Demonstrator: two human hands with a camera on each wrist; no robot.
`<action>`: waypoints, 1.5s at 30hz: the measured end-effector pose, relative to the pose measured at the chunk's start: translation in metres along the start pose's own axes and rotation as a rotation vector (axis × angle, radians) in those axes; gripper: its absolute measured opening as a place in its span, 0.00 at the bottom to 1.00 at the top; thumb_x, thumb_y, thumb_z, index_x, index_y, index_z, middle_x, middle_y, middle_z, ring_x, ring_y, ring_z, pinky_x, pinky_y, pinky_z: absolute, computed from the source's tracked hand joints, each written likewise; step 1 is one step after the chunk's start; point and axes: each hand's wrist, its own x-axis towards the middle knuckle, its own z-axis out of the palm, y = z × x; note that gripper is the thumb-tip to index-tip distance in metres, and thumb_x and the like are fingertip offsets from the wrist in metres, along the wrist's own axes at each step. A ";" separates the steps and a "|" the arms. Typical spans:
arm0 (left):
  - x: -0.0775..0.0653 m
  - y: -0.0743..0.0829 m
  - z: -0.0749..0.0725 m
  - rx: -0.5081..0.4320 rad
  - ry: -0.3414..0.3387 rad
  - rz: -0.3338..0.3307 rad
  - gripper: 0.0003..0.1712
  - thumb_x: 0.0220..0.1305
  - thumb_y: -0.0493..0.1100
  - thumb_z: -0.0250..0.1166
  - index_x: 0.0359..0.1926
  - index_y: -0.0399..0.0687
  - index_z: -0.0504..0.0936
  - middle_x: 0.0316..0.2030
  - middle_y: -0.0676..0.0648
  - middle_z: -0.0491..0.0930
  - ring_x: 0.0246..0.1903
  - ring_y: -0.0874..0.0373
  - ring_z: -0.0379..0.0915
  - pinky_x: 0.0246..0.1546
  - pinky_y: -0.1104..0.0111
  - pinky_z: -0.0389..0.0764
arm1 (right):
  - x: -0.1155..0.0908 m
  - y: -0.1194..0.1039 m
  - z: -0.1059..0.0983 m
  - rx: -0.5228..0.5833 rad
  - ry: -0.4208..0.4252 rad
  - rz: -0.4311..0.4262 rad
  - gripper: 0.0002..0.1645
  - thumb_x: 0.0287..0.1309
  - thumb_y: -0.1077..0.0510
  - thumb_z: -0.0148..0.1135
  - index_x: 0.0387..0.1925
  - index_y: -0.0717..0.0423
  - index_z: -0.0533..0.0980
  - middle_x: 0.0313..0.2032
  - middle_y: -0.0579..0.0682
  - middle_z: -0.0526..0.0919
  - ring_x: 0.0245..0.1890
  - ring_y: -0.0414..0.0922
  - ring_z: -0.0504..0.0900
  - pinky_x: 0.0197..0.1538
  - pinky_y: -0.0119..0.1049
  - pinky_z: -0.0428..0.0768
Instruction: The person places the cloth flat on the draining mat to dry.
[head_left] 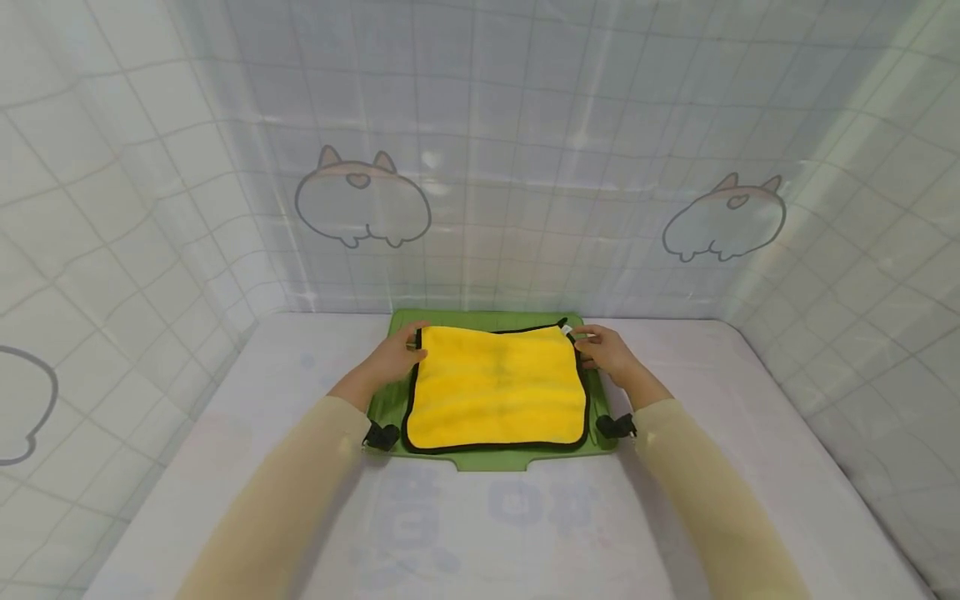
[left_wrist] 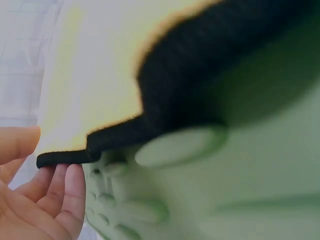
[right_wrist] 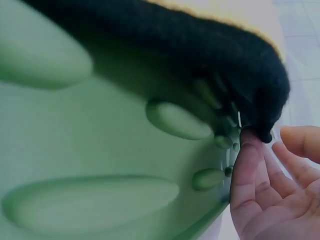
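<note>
A yellow cloth [head_left: 498, 387] with black edging lies spread over a green plastic washboard [head_left: 491, 460] that has raised oval bumps. At the cloth's far left corner my left hand [head_left: 393, 354] pinches the edge, thumb above and fingers beneath. My right hand [head_left: 609, 354] holds the far right edge beside a small white tag [head_left: 567, 330]. In the right wrist view, fingertips [right_wrist: 250, 145] reach under the black edging [right_wrist: 272, 95], and the thumb is close beside it. The left wrist view shows the black edging [left_wrist: 65, 158] lifted a little off the bumps.
The washboard rests on a white covered table [head_left: 480, 533] with faint printing. Behind it rises a grid-patterned curtain [head_left: 510, 167] with animal drawings, and similar sheets close off both sides. Dark wrist devices [head_left: 617, 427] sit close to the washboard's sides.
</note>
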 end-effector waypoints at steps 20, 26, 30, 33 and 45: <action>0.016 -0.006 0.008 0.021 0.050 -0.015 0.22 0.79 0.41 0.53 0.68 0.44 0.73 0.73 0.36 0.61 0.68 0.39 0.61 0.64 0.47 0.69 | 0.016 0.001 0.004 -0.094 -0.026 -0.074 0.25 0.76 0.55 0.52 0.69 0.58 0.70 0.69 0.60 0.69 0.63 0.57 0.71 0.56 0.51 0.77; 0.019 -0.003 0.006 0.052 0.105 -0.014 0.21 0.79 0.43 0.53 0.66 0.44 0.76 0.71 0.36 0.64 0.27 0.47 0.69 0.38 0.58 0.75 | 0.017 0.004 0.000 -0.098 0.052 -0.154 0.24 0.73 0.57 0.57 0.66 0.59 0.74 0.65 0.61 0.74 0.58 0.57 0.76 0.53 0.48 0.80; 0.021 0.003 0.007 0.073 0.152 0.004 0.22 0.78 0.41 0.53 0.69 0.43 0.73 0.72 0.37 0.61 0.52 0.40 0.75 0.53 0.52 0.78 | 0.017 0.005 -0.003 -0.083 0.095 -0.205 0.25 0.71 0.58 0.60 0.66 0.58 0.74 0.64 0.60 0.75 0.49 0.55 0.80 0.47 0.45 0.82; 0.023 0.006 0.009 0.125 0.155 0.015 0.26 0.78 0.40 0.53 0.73 0.42 0.66 0.75 0.36 0.55 0.69 0.38 0.60 0.64 0.49 0.70 | 0.017 0.004 -0.002 -0.073 0.095 -0.197 0.26 0.71 0.58 0.60 0.68 0.57 0.73 0.65 0.59 0.73 0.49 0.58 0.79 0.48 0.47 0.82; 0.022 0.007 0.017 0.238 -0.008 -0.055 0.28 0.78 0.40 0.53 0.74 0.38 0.63 0.73 0.33 0.57 0.73 0.36 0.51 0.70 0.45 0.60 | 0.023 -0.001 0.004 -0.324 -0.083 -0.151 0.28 0.71 0.61 0.59 0.70 0.58 0.69 0.72 0.62 0.64 0.74 0.60 0.56 0.67 0.56 0.69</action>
